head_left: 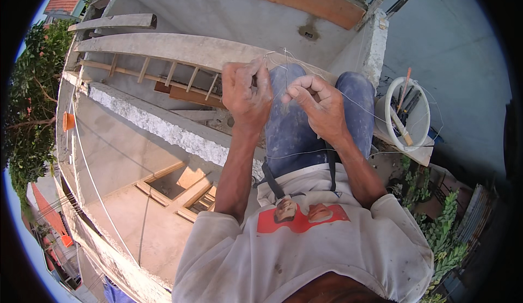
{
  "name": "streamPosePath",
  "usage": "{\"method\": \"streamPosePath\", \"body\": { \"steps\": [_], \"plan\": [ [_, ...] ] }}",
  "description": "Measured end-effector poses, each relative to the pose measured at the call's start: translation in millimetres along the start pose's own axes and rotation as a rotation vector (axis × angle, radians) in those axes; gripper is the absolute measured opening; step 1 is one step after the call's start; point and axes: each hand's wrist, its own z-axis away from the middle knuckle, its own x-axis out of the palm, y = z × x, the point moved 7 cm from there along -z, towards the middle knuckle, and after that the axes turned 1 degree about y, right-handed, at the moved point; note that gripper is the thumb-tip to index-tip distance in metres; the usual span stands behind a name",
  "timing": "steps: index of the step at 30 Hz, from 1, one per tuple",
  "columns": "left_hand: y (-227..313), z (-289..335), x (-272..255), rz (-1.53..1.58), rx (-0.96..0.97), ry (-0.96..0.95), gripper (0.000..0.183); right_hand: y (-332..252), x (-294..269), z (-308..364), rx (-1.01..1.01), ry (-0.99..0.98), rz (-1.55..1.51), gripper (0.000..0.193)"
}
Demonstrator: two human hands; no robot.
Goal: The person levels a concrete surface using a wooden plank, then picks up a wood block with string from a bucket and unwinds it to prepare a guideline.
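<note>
String (pixel 283 66) pinched between left hand (pixel 246 93), right hand (pixel 318 104).

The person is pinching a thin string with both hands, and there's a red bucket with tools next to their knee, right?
Nearly. The head view shows both the left hand and right hand pinching the thin string, but the bucket of tools by the knee is white, not red.

The thin string (pixel 305 80) is barely made out where it's pinched; fingertips of the left hand (pixel 246 93) and right hand (pixel 318 102) are curled out of sight.
</note>
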Motion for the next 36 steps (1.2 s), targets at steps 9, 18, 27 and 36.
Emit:
{"method": "streamPosePath", "body": {
  "steps": [9, 18, 27, 36],
  "plan": [
    [-10.3, 1.0, 3.9, 0.070, -0.105, 0.006, 0.015, -50.8, 18.3, 30.5, -0.319, -0.129, 0.363, 0.014],
    [-10.3, -2.4, 6.9, 0.153, -0.140, 0.000, 0.017, 13.9, 18.6, -5.6, 0.219, -0.117, -0.107, 0.018],
    [-9.9, -9.1, 2.6, -0.013, 0.022, 0.011, 0.016, -70.9, 45.4, 46.5, -0.429, -0.424, 0.580, 0.024],
    [-19.5, -6.8, -1.9, 0.230, -0.202, 0.042, 0.009, -102.6, -51.1, 18.1, -0.318, 0.261, 0.493, 0.017]
  ]
}}
